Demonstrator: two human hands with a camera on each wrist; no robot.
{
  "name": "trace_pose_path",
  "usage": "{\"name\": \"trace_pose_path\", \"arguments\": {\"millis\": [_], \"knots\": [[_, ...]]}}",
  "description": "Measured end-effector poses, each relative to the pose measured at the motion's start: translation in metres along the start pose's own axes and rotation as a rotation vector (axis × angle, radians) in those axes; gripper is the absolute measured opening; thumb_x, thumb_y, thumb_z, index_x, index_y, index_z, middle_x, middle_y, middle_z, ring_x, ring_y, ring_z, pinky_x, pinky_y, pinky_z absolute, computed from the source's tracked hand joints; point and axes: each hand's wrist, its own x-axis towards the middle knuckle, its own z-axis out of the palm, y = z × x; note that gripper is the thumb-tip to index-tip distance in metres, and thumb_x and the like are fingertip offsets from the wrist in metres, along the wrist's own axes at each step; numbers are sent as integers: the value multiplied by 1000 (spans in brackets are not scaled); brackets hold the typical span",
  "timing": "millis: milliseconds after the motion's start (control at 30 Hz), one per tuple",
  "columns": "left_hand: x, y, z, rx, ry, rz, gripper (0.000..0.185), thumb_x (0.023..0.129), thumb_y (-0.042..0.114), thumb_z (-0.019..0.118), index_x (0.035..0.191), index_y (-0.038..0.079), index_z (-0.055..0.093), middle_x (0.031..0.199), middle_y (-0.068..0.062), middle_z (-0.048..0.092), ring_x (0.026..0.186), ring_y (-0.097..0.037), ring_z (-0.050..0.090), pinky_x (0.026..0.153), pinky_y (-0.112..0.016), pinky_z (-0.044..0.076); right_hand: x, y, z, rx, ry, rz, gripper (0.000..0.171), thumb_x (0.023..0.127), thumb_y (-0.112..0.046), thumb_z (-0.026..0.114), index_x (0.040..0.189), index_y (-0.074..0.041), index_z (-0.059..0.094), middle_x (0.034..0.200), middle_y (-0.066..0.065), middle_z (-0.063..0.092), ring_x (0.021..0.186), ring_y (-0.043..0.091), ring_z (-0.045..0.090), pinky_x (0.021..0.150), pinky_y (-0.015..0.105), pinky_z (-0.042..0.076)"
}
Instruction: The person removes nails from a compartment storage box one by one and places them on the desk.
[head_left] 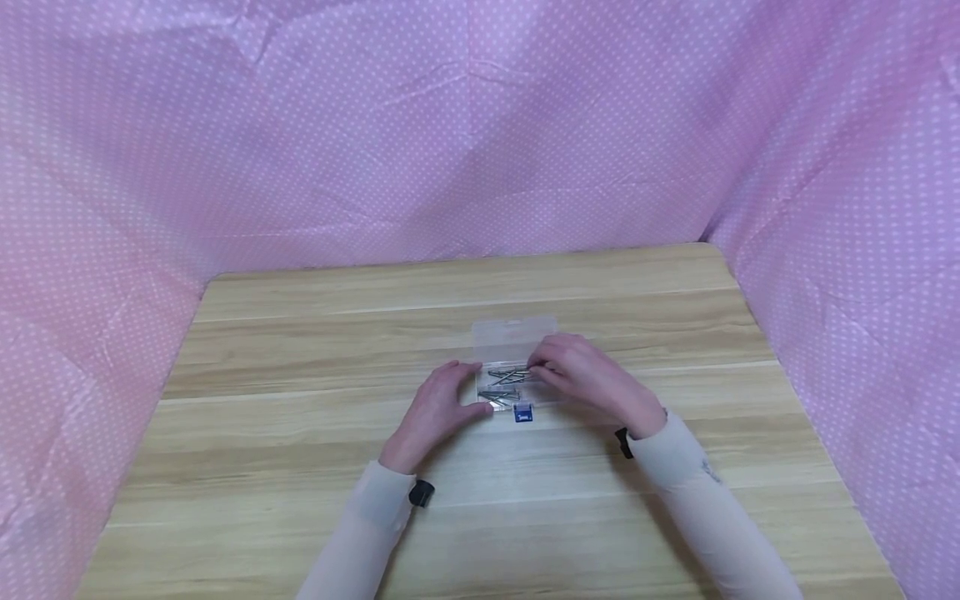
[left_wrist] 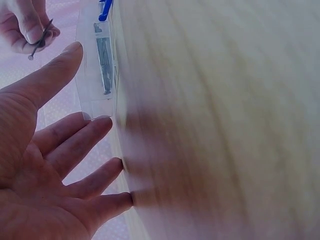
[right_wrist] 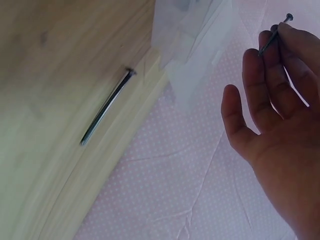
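Observation:
A small clear plastic box lies with its lid folded back at the middle of the wooden table. It holds several steel nails and has a blue label at its near edge. My left hand rests on the table with straight fingers against the box's left side. My right hand hovers over the box and pinches one nail between its fingertips. That pinched nail also shows in the left wrist view. Another nail lies loose on the wood.
Pink dotted cloth walls in the table at the back and on both sides. Bare wood stretches around the box, with the table's edges meeting the cloth left and right.

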Motion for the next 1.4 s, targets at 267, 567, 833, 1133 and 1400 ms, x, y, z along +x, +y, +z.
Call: {"name": "trace_pose_path", "arguments": {"millis": [267,567,833,1133,1400], "knots": [[0,-2,2,-7,-1,-10,72,85,37,85,146,11,58,150,-15,55,146,-37,41,121,-56,30,-13,8,-8,-10,66,4,9,92,-6,77,101,-5,75,96,3,72,91,20,67,87,43,57],[0,-1,0,-1,-10,-17,73,85,38,86,147,11,58,150,-15,55,147,-36,39,122,-56,29,-27,22,-16,-33,104,34,7,92,-4,76,100,-4,75,97,6,73,94,24,68,90,44,57],[0,0,-1,5,-10,-8,72,85,37,85,146,11,58,150,-15,56,147,-37,40,121,-56,29,-40,35,-20,-65,148,34,9,90,-2,77,98,-5,75,96,6,72,93,26,68,88,47,57],[1,-1,1,-6,-5,-4,70,86,37,84,145,11,59,149,-15,56,147,-36,39,122,-56,29,-52,43,-21,-83,143,56,10,91,-1,76,100,-4,75,97,6,72,94,25,67,88,46,57],[0,0,1,-10,-13,-16,71,85,36,85,146,10,58,151,-16,54,148,-37,38,122,-57,28,-57,48,-18,-100,146,59,10,90,-1,77,99,-4,75,96,7,72,91,24,68,84,44,58]]}}
